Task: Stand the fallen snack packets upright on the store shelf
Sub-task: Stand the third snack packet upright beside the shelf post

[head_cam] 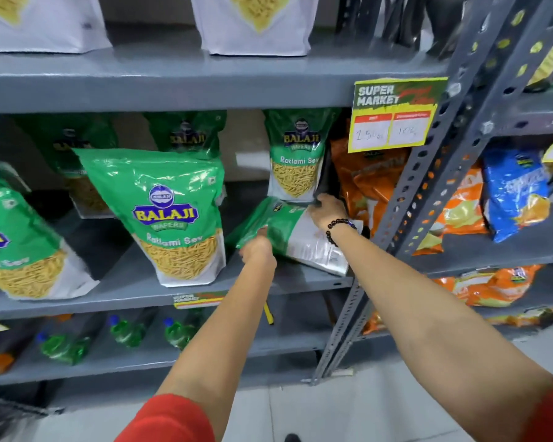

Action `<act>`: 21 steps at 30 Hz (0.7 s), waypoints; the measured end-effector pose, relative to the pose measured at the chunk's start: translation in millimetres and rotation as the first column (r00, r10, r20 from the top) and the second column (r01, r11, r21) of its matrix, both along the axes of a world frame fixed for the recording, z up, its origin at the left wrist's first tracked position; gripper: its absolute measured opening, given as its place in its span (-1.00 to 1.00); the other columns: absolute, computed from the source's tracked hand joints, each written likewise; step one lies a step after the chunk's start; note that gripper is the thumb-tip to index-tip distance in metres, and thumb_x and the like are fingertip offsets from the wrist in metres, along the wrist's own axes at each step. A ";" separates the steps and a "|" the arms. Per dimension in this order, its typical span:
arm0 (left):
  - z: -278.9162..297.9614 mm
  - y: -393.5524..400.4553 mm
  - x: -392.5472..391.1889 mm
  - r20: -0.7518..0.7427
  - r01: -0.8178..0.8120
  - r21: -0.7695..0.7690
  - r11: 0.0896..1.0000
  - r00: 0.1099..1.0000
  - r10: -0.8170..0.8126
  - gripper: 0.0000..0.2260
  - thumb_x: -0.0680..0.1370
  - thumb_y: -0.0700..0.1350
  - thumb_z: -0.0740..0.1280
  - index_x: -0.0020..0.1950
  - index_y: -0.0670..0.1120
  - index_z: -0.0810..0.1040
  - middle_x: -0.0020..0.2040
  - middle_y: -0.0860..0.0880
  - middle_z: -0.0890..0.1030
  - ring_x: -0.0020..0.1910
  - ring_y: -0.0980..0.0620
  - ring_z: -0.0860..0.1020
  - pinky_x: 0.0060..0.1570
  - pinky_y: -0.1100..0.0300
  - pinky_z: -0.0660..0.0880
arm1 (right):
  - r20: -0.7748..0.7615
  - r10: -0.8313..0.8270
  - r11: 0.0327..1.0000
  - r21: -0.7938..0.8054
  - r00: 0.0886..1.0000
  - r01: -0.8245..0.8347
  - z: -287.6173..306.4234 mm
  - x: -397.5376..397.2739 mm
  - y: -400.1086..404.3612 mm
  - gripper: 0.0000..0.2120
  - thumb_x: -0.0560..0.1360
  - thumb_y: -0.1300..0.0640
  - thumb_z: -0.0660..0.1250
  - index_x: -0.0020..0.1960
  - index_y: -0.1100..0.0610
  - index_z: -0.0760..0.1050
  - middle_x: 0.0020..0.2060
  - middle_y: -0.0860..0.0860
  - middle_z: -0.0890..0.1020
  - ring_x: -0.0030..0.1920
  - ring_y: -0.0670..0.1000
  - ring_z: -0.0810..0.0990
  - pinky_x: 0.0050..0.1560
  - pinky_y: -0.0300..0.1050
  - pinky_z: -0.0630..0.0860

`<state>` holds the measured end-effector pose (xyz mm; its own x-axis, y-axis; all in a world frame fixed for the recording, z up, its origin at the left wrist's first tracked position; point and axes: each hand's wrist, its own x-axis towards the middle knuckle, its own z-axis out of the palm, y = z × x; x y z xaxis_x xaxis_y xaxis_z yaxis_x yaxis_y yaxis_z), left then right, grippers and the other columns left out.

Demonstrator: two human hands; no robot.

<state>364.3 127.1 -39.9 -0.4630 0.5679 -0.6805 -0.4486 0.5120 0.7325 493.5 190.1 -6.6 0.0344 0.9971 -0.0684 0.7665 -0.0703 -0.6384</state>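
Observation:
A green and white snack packet [296, 234] lies tilted on its back on the grey middle shelf [134, 282], near the shelf's right end. My left hand [257, 250] grips its green top edge at the left. My right hand [326, 208], with a black bead bracelet on the wrist, holds the packet's upper right part. Directly behind it an upright green Ratlami Sev packet [296, 157] stands against the back. Another upright green packet [176, 215] stands to the left, at the front of the shelf.
More green packets [16, 244] stand at the far left. Orange packets [367, 183] fill the right end behind a perforated grey upright [428, 173]. A yellow price card [393, 116] hangs from the shelf above. Green bottles [125, 330] lie on the lower shelf.

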 end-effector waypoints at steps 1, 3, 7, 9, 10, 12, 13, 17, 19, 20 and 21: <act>-3.0 4.4 -0.4 0.014 -0.023 -0.002 1.000 1.000 0.023 -0.30 0.50 0.14 0.28 0.46 -0.25 0.15 0.46 -0.18 0.27 0.39 -0.16 0.30 0.31 0.04 0.32 | 0.033 0.022 1.000 -0.013 0.999 -0.022 -0.5 0.1 7.0 -0.62 0.55 0.07 0.21 0.29 0.24 0.41 0.30 0.24 0.49 0.28 0.23 0.47 0.24 -0.02 0.44; -6.2 14.8 -0.2 0.032 -0.025 0.016 1.000 0.999 0.025 -0.35 0.53 0.14 0.22 0.44 -0.26 0.15 0.45 -0.19 0.28 0.40 -0.17 0.30 0.36 0.03 0.31 | 0.121 0.107 0.992 -0.084 0.987 -0.097 -2.1 -0.8 20.4 -0.56 0.57 0.03 0.16 0.35 0.26 0.34 0.35 0.25 0.42 0.32 0.23 0.42 0.31 0.01 0.41; -11.3 23.5 0.3 0.159 -0.150 0.029 0.988 0.977 0.144 -0.39 0.51 0.06 0.31 0.43 -0.20 0.17 0.41 -0.17 0.34 0.33 -0.17 0.37 0.30 -0.01 0.38 | 0.182 0.234 0.953 -0.237 0.955 -0.189 -9.2 -2.2 34.8 -0.53 0.61 0.00 0.06 0.37 0.30 0.31 0.38 0.26 0.39 0.34 0.23 0.40 0.32 0.03 0.40; -13.3 25.8 1.5 0.164 -0.212 0.060 0.975 0.966 0.200 -0.50 0.54 0.00 0.27 0.39 -0.19 0.27 0.37 -0.18 0.41 0.29 -0.17 0.43 0.27 0.00 0.42 | 0.206 0.212 0.961 -0.223 0.955 -0.165 -11.7 -0.7 36.8 -0.58 0.59 0.04 0.12 0.31 0.31 0.40 0.33 0.25 0.47 0.31 0.23 0.45 0.30 0.06 0.45; -13.3 26.1 3.2 0.143 -0.224 0.090 0.970 0.967 0.210 -0.57 0.57 -0.04 0.22 0.38 -0.20 0.30 0.37 -0.18 0.43 0.29 -0.17 0.45 0.26 0.00 0.43 | 0.195 0.172 0.974 -0.181 0.966 -0.137 -13.0 0.0 37.2 -0.62 0.57 0.08 0.16 0.26 0.30 0.46 0.29 0.25 0.51 0.28 0.23 0.48 0.27 0.08 0.48; -8.2 24.0 7.7 0.072 -0.184 0.154 0.971 0.982 0.175 -0.63 0.62 -0.09 0.08 0.37 -0.22 0.33 0.37 -0.20 0.43 0.29 -0.18 0.46 0.19 0.05 0.46 | 0.061 0.040 0.996 -0.086 0.997 -0.035 -14.3 4.1 36.7 -0.72 0.52 0.16 0.21 0.13 0.26 0.58 0.18 0.22 0.61 0.19 0.22 0.56 0.19 0.07 0.55; -1.2 22.6 10.8 0.014 -0.177 0.164 0.970 0.984 0.177 -0.63 0.62 -0.09 0.03 0.37 -0.23 0.34 0.36 -0.21 0.44 0.29 -0.18 0.46 0.12 0.09 0.47 | -0.029 -0.023 0.998 -0.058 0.999 0.022 -13.9 7.4 37.4 -0.74 0.51 0.19 0.21 0.08 0.23 0.62 0.14 0.20 0.64 0.15 0.21 0.58 0.16 0.04 0.56; 40.5 20.5 21.9 -0.170 -0.288 0.250 0.924 0.927 0.335 -0.60 0.61 0.00 0.10 0.30 -0.27 0.32 0.29 -0.27 0.47 0.22 -0.22 0.48 -0.04 0.12 0.39 | -0.432 -0.151 0.985 0.008 0.889 0.171 -10.3 16.7 30.8 -0.75 0.46 0.26 0.19 -0.02 0.21 0.64 -0.06 0.12 0.61 -0.22 -0.02 0.56 -0.22 -0.27 0.50; 60.7 24.1 25.1 -0.225 -0.283 0.381 0.880 0.895 0.385 -0.67 0.59 0.04 0.15 0.18 -0.19 0.35 0.20 -0.26 0.53 0.11 -0.22 0.52 -0.08 0.10 0.36 | -0.702 -0.199 0.948 0.039 0.684 0.316 -2.8 16.2 20.6 -0.72 0.40 0.39 0.17 -0.11 0.28 0.65 -0.16 0.11 0.60 -0.35 -0.07 0.49 -0.41 -0.42 0.41; 66.2 26.3 26.5 -0.279 -0.222 0.438 0.871 0.888 0.366 -0.73 0.59 0.06 0.15 0.08 -0.14 0.34 0.12 -0.25 0.55 -0.01 -0.19 0.52 -0.13 0.10 0.34 | -0.771 -0.211 0.927 0.037 0.600 0.373 0.4 16.5 16.2 -0.70 0.38 0.43 0.15 -0.09 0.33 0.65 -0.17 0.11 0.61 -0.31 -0.04 0.52 -0.38 -0.45 0.43; 68.8 26.1 26.8 -0.336 -0.160 0.484 0.861 0.874 0.351 -0.75 0.58 0.08 0.15 0.00 -0.11 0.30 0.01 -0.22 0.55 -0.13 -0.14 0.49 -0.18 0.11 0.31 | -0.810 -0.224 0.913 0.020 0.542 0.408 3.0 16.6 12.3 -0.69 0.37 0.45 0.14 -0.06 0.37 0.63 -0.17 0.11 0.61 -0.26 -0.02 0.54 -0.34 -0.46 0.45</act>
<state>391.1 153.2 28.9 -0.8078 0.5772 -0.1195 -0.1372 0.0130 0.9905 510.1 202.4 -3.6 0.3748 0.9259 -0.0481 -0.0825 -0.0183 -0.9964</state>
